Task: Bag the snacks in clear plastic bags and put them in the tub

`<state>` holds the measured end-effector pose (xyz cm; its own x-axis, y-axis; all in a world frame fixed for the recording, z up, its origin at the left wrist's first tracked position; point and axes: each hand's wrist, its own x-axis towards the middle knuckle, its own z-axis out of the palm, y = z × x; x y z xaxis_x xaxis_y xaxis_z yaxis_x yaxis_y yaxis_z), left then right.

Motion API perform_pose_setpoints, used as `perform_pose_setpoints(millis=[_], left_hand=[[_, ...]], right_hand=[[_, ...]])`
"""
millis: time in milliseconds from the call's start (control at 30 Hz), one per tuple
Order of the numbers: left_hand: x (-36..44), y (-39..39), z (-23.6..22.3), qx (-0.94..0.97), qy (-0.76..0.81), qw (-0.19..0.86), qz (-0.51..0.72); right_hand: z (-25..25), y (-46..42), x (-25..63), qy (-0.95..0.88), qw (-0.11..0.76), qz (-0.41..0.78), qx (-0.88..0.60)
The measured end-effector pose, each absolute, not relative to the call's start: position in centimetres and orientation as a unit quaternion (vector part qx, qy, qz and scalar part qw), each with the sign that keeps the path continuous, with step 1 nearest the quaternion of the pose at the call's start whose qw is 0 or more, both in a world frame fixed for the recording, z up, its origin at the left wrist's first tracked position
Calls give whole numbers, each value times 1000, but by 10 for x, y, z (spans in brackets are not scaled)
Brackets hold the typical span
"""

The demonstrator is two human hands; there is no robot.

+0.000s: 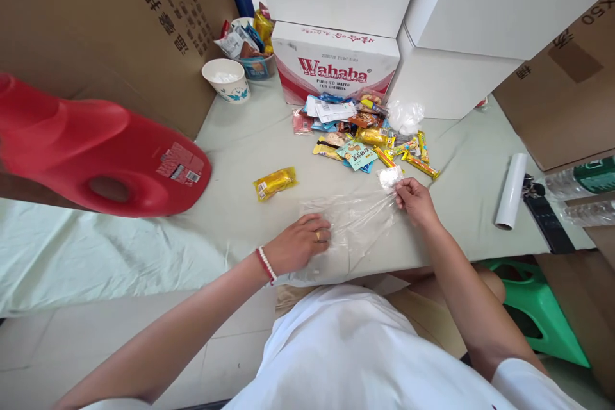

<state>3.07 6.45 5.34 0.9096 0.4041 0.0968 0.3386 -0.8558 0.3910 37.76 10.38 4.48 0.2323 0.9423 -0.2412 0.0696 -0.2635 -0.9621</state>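
Observation:
A thin clear plastic bag (361, 227) lies spread and wrinkled on the cloth-covered table. My left hand (302, 242), with a ring and a beaded bracelet, rests on the bag's left side, fingers bent together over the film. On the other side, my right hand (415, 200) pinches the bag's right edge, and creases fan out from its fingertips. Just beyond those fingertips sits a small white packet (389, 177); whether the hand touches it I cannot tell. A yellow wrapped snack (275, 184) lies alone beyond my left hand. My fingertips are partly hidden in the film.
A pile of wrapped snacks (365, 131) lies before a Wahaha carton (336, 64). Paper cups (225, 80) stand at the back left. A red jug (110, 154) is at left. A white roll (511, 191), a black phone-like object (548, 221) and plastic bottles (589, 178) are at right.

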Motion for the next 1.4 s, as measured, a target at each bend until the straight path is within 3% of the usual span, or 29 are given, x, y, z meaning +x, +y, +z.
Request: perform_pose_setpoints(millis=[67, 167, 233, 300, 367, 533, 633, 733, 933, 1100, 1167, 1333, 1400], left_hand=[[17, 57, 52, 955, 200, 194, 103], [9, 51, 57, 925, 257, 221, 172], [16, 50, 60, 893, 321, 222, 225], [31, 50, 60, 857, 399, 192, 263], [49, 51, 56, 834, 461, 150, 263], [63, 53, 35, 849, 500, 98, 141], [54, 55, 28, 829, 542, 88, 106], [49, 56, 27, 820, 558, 90, 90], [53, 57, 31, 816, 566, 92, 77], [52, 57, 32, 812, 571, 100, 70], [52, 56, 32, 811, 572, 101, 71], [53, 56, 30, 809, 572, 102, 90], [53, 57, 30, 809, 569, 109, 101]], right_hand=[[45, 107, 388, -452, 408, 429, -667], [62, 106, 391, -553, 338, 244, -721], [80, 99, 379, -610, 334, 102, -711], [95, 87, 357, -670, 340, 35, -659], [98, 70, 333, -750, 303, 44, -586], [60, 22, 330, -855, 115, 128, -489], [54, 12, 361, -836, 80, 151, -522], [82, 37, 360, -818, 77, 149, -550], [119, 145, 215, -891, 65, 146, -425], [99, 192, 125, -909, -52, 166, -378], [101, 189, 130, -910, -37, 158, -383], [129, 140, 215, -857, 148, 155, -469], [128, 117, 253, -843, 181, 160, -481]])
